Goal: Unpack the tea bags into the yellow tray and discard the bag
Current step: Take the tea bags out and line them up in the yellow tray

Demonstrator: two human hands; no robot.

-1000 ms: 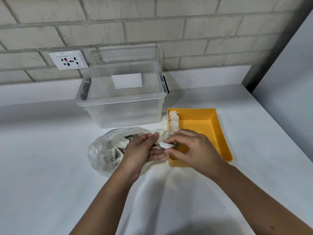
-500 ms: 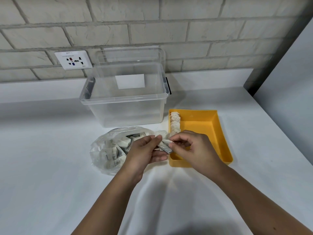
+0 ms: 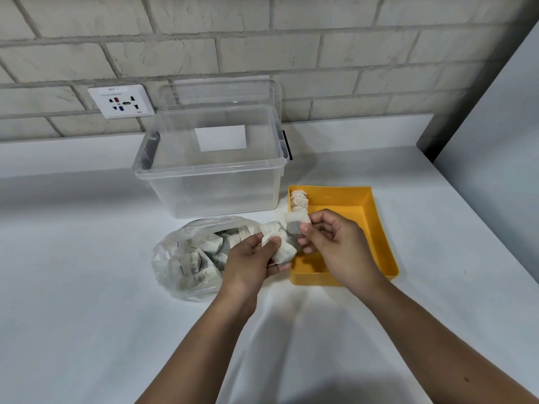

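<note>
Feeding the row: one tea bag pinched beside the tray's left wall

A single tea bag [image 3: 293, 224] is pinched between the thumb and fingers of the right hand [image 3: 335, 246], just at the left wall of the yellow tray [image 3: 379, 228]. A small clump of tea bags [image 3: 283, 252] is gripped in the curled fingers of the left hand [image 3: 250, 258], just outside that wall and close against the pinched bag. The row of tea bags [image 3: 299, 201] set along the tray's left wall lies just beyond the pinch, its long axis running away from the person; the right hand is the nearer. The pinched bag is seen as a pale, flat paper square, held roughly upright. Many more are seen in the clear plastic bag [image 3: 175, 258] to the left.
</note>
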